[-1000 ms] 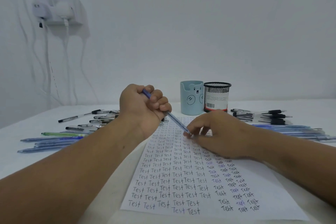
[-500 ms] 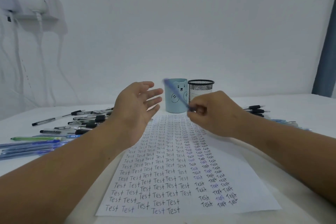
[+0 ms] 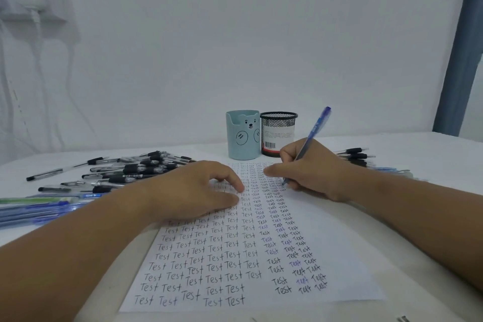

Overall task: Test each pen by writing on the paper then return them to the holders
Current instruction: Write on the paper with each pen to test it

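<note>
Nearest, the paper (image 3: 339,256) lies lengthwise toward the desk's (image 3: 418,154) far edge, its columns of "Test" nearly full. The left hand (image 3: 193,191) rests on it, fingers loosely spread, pinning it. Just beyond, the right hand (image 3: 311,170) pinches the blue pen (image 3: 313,133), tip at the paper, barrel tilted up-right. Both holders (image 3: 243,138) stand behind, nearer the right hand.

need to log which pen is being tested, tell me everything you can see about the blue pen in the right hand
The blue pen is a slim stick with a translucent blue plastic-looking barrel and a darker blue cap end pointing up and to the right. It stands tilted, tip down at the sheet of paper near the top of the rightmost column of "Test" words. The right hand grips its lower barrel in a writing hold; nothing else touches it.
</note>
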`<state>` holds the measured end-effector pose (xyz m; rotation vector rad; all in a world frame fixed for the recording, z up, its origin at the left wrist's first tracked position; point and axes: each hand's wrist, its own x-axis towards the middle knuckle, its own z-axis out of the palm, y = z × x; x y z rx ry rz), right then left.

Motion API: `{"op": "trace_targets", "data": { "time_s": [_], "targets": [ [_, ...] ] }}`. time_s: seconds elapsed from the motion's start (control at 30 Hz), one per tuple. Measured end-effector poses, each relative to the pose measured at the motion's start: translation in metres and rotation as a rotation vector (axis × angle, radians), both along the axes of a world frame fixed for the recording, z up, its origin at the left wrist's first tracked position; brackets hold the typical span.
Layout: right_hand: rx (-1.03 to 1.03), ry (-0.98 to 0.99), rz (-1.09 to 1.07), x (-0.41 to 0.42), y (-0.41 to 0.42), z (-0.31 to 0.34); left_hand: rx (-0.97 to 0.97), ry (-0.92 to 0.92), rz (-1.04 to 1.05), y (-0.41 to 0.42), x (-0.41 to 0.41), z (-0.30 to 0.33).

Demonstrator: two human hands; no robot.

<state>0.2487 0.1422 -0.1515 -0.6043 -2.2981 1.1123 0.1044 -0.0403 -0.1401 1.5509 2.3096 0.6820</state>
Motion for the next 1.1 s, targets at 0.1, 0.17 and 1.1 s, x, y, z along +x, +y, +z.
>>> {"op": "trace_targets", "data": {
  "time_s": [0.1, 0.17, 1.1],
  "targets": [
    [0.11, -0.03, -0.037, -0.0012, 0.0019, -0.0016, 0.0, 0.029, 0.004, 0.0, 0.0012, 0.0006],
    [0.109, -0.037, -0.024, -0.0009, 0.0029, -0.0025, -0.002, 0.036, -0.001, -0.0005, 0.0007, 0.0008],
    [0.177, -0.029, 0.026, -0.0022, 0.0056, -0.005, -0.038, 0.026, -0.012, 0.0004, -0.0059, -0.0024]
  ]
}}
